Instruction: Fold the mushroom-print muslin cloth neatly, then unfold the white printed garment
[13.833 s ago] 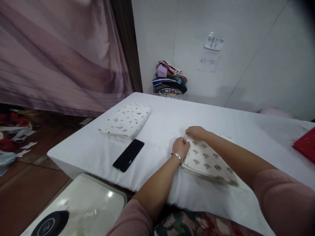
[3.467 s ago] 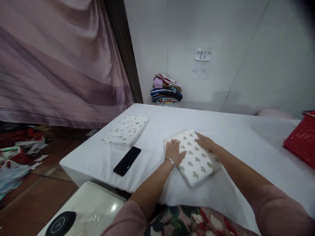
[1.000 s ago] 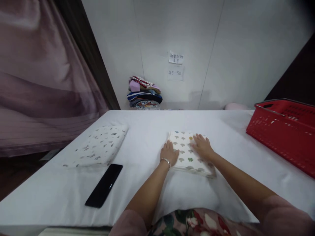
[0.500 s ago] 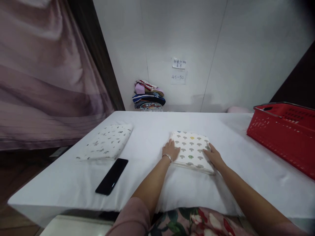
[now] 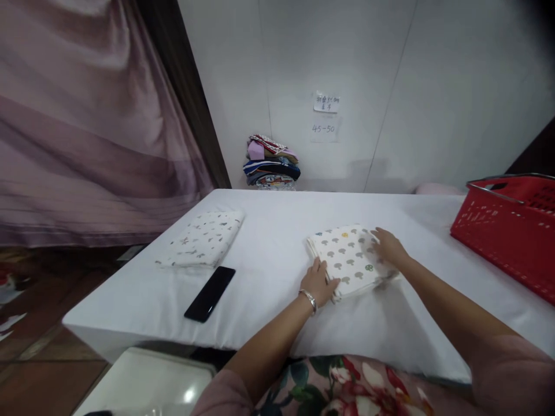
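As the left hand (image 5: 319, 283) touches the mushroom-print cloth (image 5: 352, 260) with thumb and fingers spread, the right hand (image 5: 389, 248) blurs at its opposite edge, pinch unclear! The cloth lies between both; left of them, the phone (image 5: 210, 294).

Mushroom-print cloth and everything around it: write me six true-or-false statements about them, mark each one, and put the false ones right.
1. The mushroom-print cloth lies folded on the white-covered table. True.
2. The phone lies on top of the other folded cloth. False: it lies on the table, near that cloth.
3. The left hand touches the mushroom-print cloth. True.
4. The bracelet is on the right wrist. False: it is on the left wrist.
5. The basket is blue. False: it is red.
6. A pile of fabrics shows beyond the table's far edge. True.
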The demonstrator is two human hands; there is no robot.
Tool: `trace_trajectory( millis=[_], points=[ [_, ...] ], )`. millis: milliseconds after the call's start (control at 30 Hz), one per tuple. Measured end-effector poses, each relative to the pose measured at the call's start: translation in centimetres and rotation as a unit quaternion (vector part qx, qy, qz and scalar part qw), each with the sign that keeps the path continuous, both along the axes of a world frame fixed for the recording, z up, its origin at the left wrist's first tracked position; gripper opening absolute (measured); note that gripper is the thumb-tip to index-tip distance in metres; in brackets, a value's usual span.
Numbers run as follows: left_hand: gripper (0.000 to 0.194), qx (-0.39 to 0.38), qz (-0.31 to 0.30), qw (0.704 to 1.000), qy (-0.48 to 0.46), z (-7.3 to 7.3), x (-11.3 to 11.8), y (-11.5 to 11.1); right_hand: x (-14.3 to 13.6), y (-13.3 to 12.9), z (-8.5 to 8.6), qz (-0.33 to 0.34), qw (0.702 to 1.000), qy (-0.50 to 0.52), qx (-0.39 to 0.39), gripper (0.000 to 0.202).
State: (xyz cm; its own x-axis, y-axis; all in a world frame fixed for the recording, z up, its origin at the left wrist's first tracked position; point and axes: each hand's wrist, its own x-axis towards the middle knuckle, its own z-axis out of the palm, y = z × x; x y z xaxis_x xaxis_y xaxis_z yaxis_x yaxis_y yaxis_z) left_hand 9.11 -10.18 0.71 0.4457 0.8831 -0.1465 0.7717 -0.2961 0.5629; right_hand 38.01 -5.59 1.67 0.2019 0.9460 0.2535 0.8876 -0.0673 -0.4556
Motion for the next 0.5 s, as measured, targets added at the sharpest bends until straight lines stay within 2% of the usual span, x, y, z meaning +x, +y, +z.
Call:
trace_trajectory(
  millis=[100,167,267,367,500],
  points=[
    [0.070,0.035,0.007,0.999,-0.029,-0.7,-0.4,-0.5,-5.5,1.6,-0.1,0.088,0.996,-0.015,0.003,0.046],
    [0.066,0.058,0.019,0.997,-0.056,-1.2,-0.6,-0.8,-9.8,2.4,-0.4,0.170,0.985,-0.033,-0.010,0.051],
    [0.060,0.084,0.038,0.992,-0.087,-2.1,-0.7,-1.3,-14.8,3.4,-0.6,0.210,0.974,-0.062,-0.063,0.056],
    [0.056,0.100,0.042,0.988,-0.113,-2.7,-0.9,-1.7,-17.1,4.1,-1.3,0.209,0.967,-0.097,-0.110,0.061],
    [0.052,0.100,0.049,0.984,-0.139,-3.0,-1.0,-1.5,-17.5,4.5,-2.4,0.205,0.965,-0.125,-0.107,0.065]
  ],
)
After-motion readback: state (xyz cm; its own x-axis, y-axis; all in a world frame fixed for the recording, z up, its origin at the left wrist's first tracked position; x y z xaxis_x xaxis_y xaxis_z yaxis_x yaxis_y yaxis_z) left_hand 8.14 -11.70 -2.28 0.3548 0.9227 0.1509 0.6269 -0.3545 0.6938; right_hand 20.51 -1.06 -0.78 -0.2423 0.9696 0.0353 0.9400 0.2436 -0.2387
